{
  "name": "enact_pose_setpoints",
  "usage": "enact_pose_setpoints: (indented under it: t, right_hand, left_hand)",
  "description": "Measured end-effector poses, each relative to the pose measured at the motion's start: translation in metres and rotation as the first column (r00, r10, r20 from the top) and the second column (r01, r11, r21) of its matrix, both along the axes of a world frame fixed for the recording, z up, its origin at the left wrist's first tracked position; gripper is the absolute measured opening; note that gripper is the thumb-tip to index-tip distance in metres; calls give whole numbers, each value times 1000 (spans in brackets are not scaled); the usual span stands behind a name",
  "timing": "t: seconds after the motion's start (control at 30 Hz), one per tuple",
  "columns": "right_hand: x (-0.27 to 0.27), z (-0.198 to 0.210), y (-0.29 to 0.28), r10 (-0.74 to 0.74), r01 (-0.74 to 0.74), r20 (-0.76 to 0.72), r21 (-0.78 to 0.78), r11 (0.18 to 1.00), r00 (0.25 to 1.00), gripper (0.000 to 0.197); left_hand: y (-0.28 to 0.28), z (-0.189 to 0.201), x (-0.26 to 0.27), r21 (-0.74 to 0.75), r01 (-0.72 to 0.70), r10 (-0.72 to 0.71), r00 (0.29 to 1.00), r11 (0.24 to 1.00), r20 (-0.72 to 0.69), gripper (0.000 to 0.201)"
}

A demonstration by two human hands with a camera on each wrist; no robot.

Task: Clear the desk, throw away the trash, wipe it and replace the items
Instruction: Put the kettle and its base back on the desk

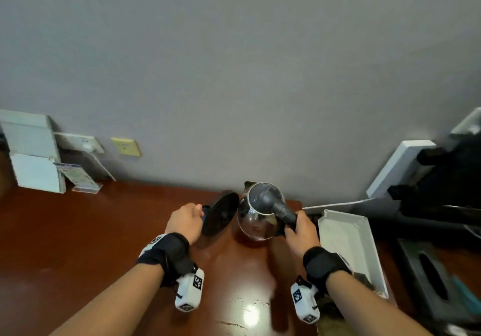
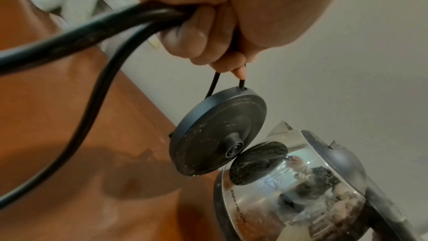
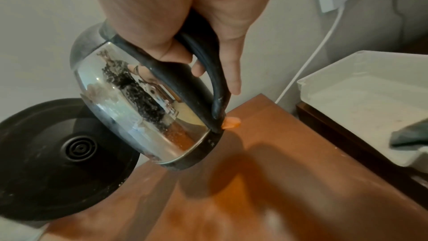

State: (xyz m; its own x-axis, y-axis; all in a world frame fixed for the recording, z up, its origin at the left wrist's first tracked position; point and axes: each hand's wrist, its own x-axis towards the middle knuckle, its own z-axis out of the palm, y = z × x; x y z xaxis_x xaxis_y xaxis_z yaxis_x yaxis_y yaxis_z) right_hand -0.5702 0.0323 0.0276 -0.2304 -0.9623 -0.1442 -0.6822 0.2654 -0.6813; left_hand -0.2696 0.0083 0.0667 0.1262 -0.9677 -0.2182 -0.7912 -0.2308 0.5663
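Note:
A shiny steel kettle point(image 1: 256, 214) with a black handle hangs above the reddish-brown desk point(image 1: 78, 231) near the wall, tilted. My right hand point(image 1: 299, 229) grips its handle point(image 3: 201, 72). Beside it on the left, the round black kettle base point(image 1: 221, 213) dangles on edge from its black cord point(image 2: 76, 30), which my left hand point(image 1: 186, 219) grips bundled in its fist. In the left wrist view the base point(image 2: 217, 133) hangs against the kettle point(image 2: 296, 186), with the connector facing the camera. The base point(image 3: 53, 157) fills the lower left of the right wrist view.
A white tray point(image 1: 346, 234) holding a dark cloth point(image 3: 412, 135) sits at the desk's right. Right of it lie a grey tissue box point(image 1: 429, 281) and dark equipment. White boxes point(image 1: 31, 150) and a card stand point(image 1: 83, 179) stand at the back left.

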Motion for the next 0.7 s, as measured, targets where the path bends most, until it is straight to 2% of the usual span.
enact_pose_setpoints:
  t: [0.23, 0.33, 0.53, 0.7]
  right_hand:
    - [-5, -12, -25, -248, 250, -40, 35, 968, 968, 18]
    - [-15, -19, -37, -308, 310, -71, 24, 950, 949, 20]
    - [-30, -38, -42, -330, 335, -78, 68, 940, 941, 23]
    - [-40, -54, -43, -304, 311, -78, 95, 946, 949, 23]
  left_hand:
    - [-90, -22, -11, 69, 224, -222, 974, 972, -37, 32]
    - [-115, -34, -18, 65, 260, -256, 965, 964, -62, 33]
    - [-131, -62, -29, 117, 276, -269, 961, 954, -69, 34]
    - [-136, -68, -32, 89, 356, -358, 933, 930, 15, 34]
